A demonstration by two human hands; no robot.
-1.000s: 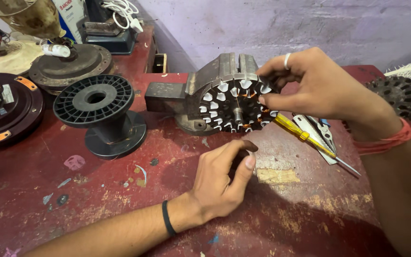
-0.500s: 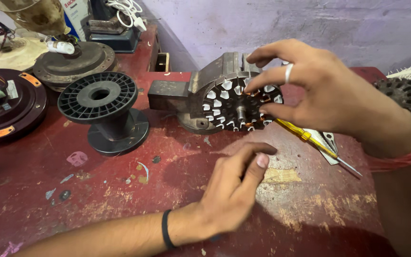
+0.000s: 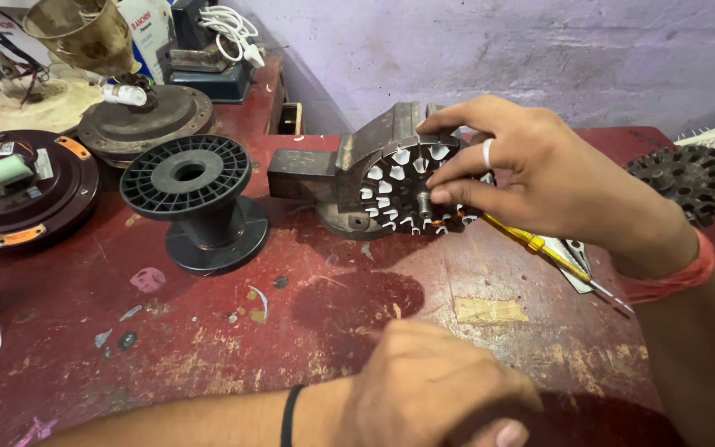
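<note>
Resting its fingertips on the slotted face, the right hand (image 3: pixel 539 178) touches the round dark steel motor stator with white slot liners (image 3: pixel 403 189), which sits upright in the grey metal bench vise (image 3: pixel 324 170) on the worn red table (image 3: pixel 208 331). A few copper wire turns show at its lower edge. The left hand (image 3: pixel 436 389), curled into a loose fist, rests on the table near the front edge, gripping nothing visible.

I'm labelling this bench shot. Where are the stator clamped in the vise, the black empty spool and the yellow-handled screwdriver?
stator (image 3: pixel 395 186): head view, on its slotted front face.
black empty spool (image 3: pixel 188 174): head view, on its top flange.
yellow-handled screwdriver (image 3: pixel 531 243): head view, on the yellow handle.
</note>
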